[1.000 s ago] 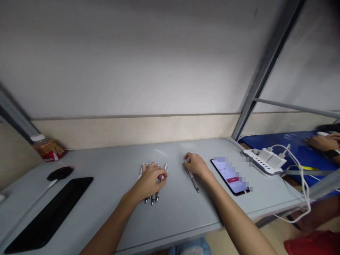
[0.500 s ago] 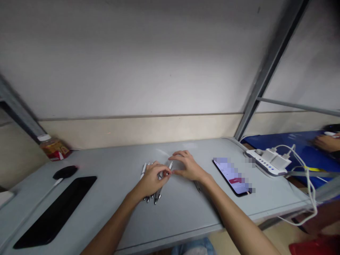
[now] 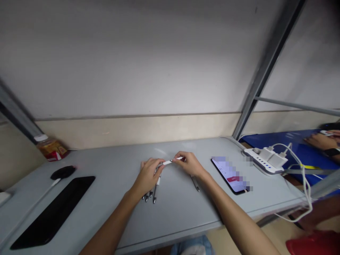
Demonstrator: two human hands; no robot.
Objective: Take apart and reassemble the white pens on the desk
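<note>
A white pen is stretched between my two hands, just above the table. My left hand pinches its left end. My right hand grips the other end, its fingers closed. Beneath my left hand lie several pens with grey grips and silver tips, partly hidden by the palm and fingers. Another pen lies apart, below my right wrist and partly covered by it.
A lit phone lies right of my right arm, beside a white power strip with plugs and cables. To the left are a black tablet-like slab, a black charging disc and a bottle. Another person's hand shows far right.
My hands have come together on one pen, which is now lifted and turned sideways. The right hand's fingers have closed from an open curve. The view has shifted slightly.
</note>
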